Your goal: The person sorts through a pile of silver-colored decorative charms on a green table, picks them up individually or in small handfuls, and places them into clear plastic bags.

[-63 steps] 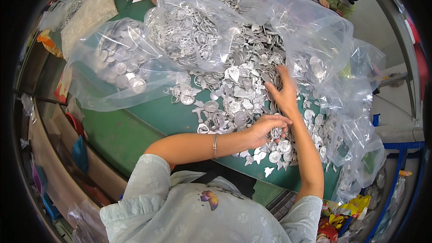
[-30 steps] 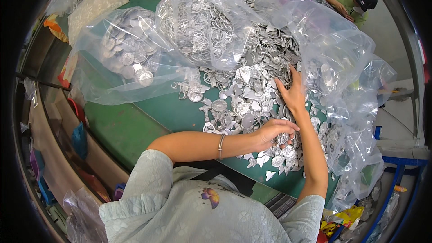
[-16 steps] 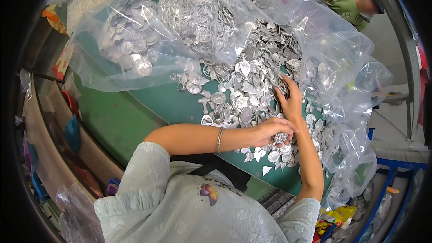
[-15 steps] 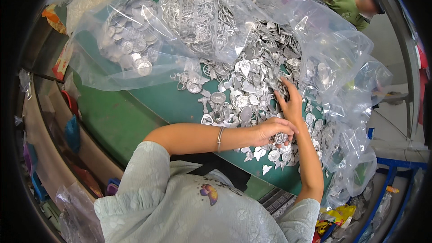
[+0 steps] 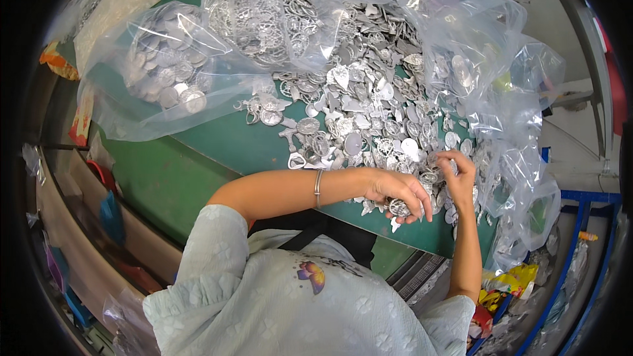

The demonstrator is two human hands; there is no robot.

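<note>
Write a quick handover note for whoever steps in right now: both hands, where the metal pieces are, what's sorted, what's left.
Left hand: curled over small silver metal pieces at the near table edge.
Right hand: fingers pinching a piece just beside it.
Loose pile of metal charms spreads over the green table.
Done: round pieces sit in a clear bag; another bag holds more.
Left: most of the loose pile.

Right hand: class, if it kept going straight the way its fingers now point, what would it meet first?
Probably the loose silver metal pieces heaped on the green table just beyond the right hand; depth is uncertain.
</note>
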